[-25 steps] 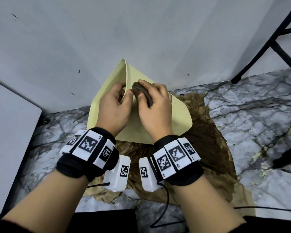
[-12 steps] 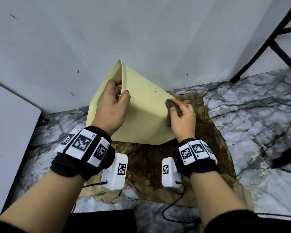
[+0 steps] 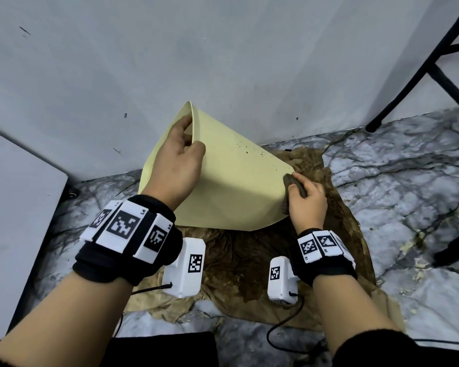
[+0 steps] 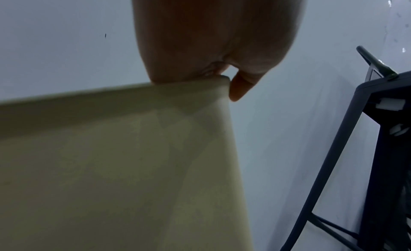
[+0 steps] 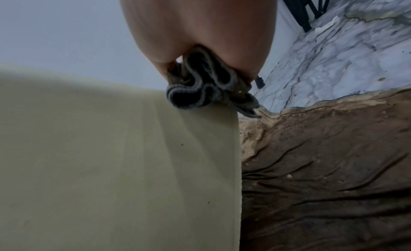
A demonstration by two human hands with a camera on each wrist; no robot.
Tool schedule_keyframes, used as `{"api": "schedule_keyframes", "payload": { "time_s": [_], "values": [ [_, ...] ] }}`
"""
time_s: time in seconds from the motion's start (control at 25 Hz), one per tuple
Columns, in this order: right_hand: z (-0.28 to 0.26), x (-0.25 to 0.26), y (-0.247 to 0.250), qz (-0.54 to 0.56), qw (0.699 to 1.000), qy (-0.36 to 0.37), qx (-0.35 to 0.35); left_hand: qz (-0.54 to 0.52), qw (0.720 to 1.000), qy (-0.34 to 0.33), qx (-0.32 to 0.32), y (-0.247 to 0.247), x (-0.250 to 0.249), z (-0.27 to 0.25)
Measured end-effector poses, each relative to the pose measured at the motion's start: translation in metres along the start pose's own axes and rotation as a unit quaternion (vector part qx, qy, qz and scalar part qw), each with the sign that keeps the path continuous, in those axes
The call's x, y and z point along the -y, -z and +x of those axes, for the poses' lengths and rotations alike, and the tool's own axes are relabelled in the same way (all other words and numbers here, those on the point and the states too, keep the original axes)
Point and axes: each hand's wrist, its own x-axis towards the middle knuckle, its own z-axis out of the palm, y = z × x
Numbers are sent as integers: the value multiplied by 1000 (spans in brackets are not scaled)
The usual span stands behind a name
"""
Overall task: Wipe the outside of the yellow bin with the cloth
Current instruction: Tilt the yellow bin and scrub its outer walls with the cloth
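The yellow bin lies tipped on its side on a stained brown mat on the marble floor, close to the grey wall. Its open mouth faces left and its closed bottom faces right, so its long axis runs across the view from the left hand to the right.

The left hand grips the rim at the mouth, thumb on the outside wall and fingers curled over the edge into the opening; the left wrist view shows the same pinch on the rim. The right hand holds the bunched dark cloth with its fingers closed round it, pressed against the bin's right-hand corner where the side wall meets the bottom. In the right wrist view the cloth's folds sit right on that edge.

Small dark specks dot the upper side wall, up and to the left of the cloth, between the two hands. Those spots probably still need wiping, so the likely next stroke runs from the bottom edge back along the wall toward the steadying left hand. The right hand is the nearer one to them.
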Motion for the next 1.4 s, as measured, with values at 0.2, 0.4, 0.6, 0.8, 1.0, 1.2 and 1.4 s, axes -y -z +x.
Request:
{"api": "schedule_keyframes", "payload": {
  "time_s": [0.2, 0.4, 0.6, 0.8, 1.0, 1.2, 1.4],
  "values": [
    [-7, 15, -10, 9, 999, 47, 22, 1, 999, -8, -39, 0, 6, 1],
    [-24, 54, -23, 47, 993, 101, 37, 5, 998, -43, -38, -3, 7, -1],
    [-57, 98, -47, 72, 970, 221, 69, 31, 997, -49, -51, -10, 12, -6],
    [-51, 88, -45, 64, 968, 233, 68, 28, 998, -49, -39, -8, 13, -4],
    [-26, 45, -32, 49, 987, 150, 37, 11, 999, -47, -24, -7, 17, -3],
    [-5, 3, -21, 23, 999, 22, 6, -4, 998, -57, -27, -3, 20, -4],
    [2, -6, -14, 19, 999, -49, 2, -15, 998, -51, -28, 0, 21, -2]
  ]
}}
